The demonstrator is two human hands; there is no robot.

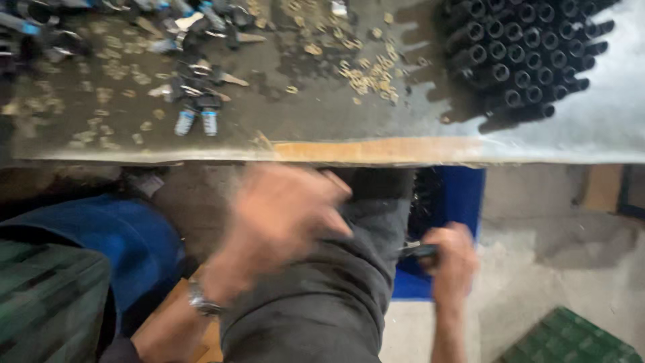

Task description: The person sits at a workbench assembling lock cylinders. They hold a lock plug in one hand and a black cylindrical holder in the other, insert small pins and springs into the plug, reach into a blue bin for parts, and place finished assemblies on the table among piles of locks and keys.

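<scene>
At the bottom centre of the frame a knee in grey trousers [322,296] fills the foreground, with a watch [201,300] on the wrist just left of it. The left hand [285,215] sits above that wrist, over the knee, smeared by motion; its fingers look loosely curled, but whether it holds anything cannot be told. At lower right of centre the right hand [451,259] is closed around a small dark part [422,252], whose end pokes out to the left of the fist. Just behind that hand stands a blue crate [463,188] under the bench edge. At lower left lie a blue bin [114,235] and a green crate [47,302]. Across the upper half runs the metal bench [322,128], littered with small pale scraps [369,74]. A cluster of dark parts with light blue ends [195,101] lies at upper left, and a stack of black tubes [531,54] at upper right.
</scene>
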